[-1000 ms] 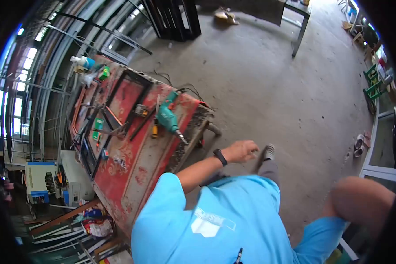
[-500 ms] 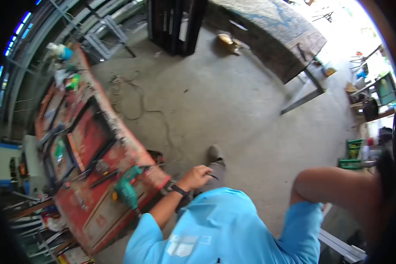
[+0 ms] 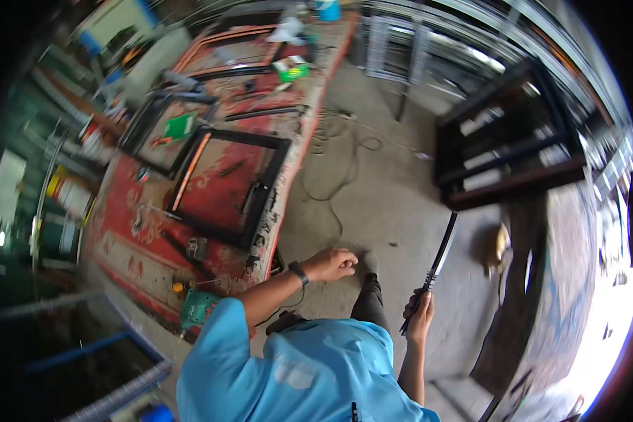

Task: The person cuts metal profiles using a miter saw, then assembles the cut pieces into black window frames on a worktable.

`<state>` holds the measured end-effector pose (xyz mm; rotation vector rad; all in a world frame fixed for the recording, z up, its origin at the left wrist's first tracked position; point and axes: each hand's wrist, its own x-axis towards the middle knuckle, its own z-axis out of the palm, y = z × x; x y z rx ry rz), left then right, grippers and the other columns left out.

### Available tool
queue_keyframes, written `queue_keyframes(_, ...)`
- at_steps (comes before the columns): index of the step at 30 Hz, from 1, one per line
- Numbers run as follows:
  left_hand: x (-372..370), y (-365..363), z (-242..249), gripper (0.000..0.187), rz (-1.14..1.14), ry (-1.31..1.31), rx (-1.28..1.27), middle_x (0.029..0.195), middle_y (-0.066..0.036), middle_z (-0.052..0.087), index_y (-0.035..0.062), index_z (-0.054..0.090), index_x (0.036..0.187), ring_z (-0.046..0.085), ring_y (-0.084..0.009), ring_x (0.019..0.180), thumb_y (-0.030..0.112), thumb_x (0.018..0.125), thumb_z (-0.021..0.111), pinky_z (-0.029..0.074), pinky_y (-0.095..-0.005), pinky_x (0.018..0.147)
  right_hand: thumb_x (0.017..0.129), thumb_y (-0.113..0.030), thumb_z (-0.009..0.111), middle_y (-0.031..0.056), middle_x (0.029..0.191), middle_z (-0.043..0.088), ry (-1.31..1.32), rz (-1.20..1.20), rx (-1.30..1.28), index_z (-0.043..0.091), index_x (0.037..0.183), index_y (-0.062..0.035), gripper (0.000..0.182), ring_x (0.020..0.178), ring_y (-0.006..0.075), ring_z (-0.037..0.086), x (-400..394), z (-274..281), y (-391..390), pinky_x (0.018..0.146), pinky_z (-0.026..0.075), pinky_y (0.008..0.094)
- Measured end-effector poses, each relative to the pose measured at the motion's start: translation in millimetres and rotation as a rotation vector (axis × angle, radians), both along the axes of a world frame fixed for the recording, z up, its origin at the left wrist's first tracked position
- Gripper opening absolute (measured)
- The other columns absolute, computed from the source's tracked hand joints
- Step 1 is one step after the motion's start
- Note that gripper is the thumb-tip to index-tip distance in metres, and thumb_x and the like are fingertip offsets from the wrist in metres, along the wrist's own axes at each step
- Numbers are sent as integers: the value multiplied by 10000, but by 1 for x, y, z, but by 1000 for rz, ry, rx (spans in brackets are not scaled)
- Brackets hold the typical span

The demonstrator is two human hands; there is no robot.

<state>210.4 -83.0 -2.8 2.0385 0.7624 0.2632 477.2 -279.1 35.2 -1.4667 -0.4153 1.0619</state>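
My right hand [image 3: 420,315] is closed around a long, thin black bar [image 3: 444,246] with a light edge and some ridges close to the fingers. The bar points up and away over the floor. My left hand [image 3: 333,265], with a dark band on its wrist, hangs past the near edge of the red table [image 3: 151,235]. Its fingers are curled in, and whatever they may hold is hidden. Nearest to that arm, a green power drill [image 3: 198,308] lies at the table's corner. A black rectangular frame [image 3: 278,169] lies flat on the table.
More frames, bars and a green box [image 3: 180,126] cover the table. A cable [image 3: 344,184] lies loose on the concrete floor. Dark stacked frames [image 3: 511,186] stand ahead to the right, beside a worn wooden bench [image 3: 559,260]. A glazed frame [image 3: 98,344] is at lower left.
My view has swung left, bringing the red table toward the middle. My right hand, hidden at the right edge before, now shows with the black bar. My left hand remains curled.
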Motion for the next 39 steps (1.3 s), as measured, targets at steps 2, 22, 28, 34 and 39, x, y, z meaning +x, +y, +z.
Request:
queue_keyframes(2,10,64,-21,266,137,-20,3,1020,-122,709,32,696,1133,716,-233,894,204,941,759,574,-375,780,1119,-439,500,-43,722,497,-98,121,40,573,1077,-97,352,548,28,444,33,-15,77,466,369,214)
queue_keyframes(22,-199,636,-46,507,1818,-292,-492,706,-139,721,-51,741,845,733,-252,603,451,911,760,596,-361,538,1130,-353,501,-35,745,497,-245,931,92,569,1210,-35,335,583,44,445,-102,59,631,503,366,214)
queue_keyframes(28,-205,630,-44,274,1926,-647,-740,793,-163,713,-52,662,827,716,-254,654,196,918,733,611,-400,573,1134,-390,480,-28,745,498,-179,973,-9,577,1201,-43,366,584,52,451,-142,60,717,510,374,229)
queue_keyframes(34,-240,608,-52,156,1572,-1731,-913,829,-70,603,19,605,993,626,-189,667,163,1022,552,500,-314,530,1123,-426,484,-8,771,533,150,1011,-151,604,1142,-80,366,591,85,488,-195,50,797,509,386,253)
queue_keyframes(39,-178,505,113,155,1673,-1356,-514,863,-12,590,84,593,1087,559,-139,654,238,1070,588,483,-293,581,1109,-534,445,-15,802,523,405,1261,-197,596,1206,-97,472,605,90,476,-209,42,853,516,375,246)
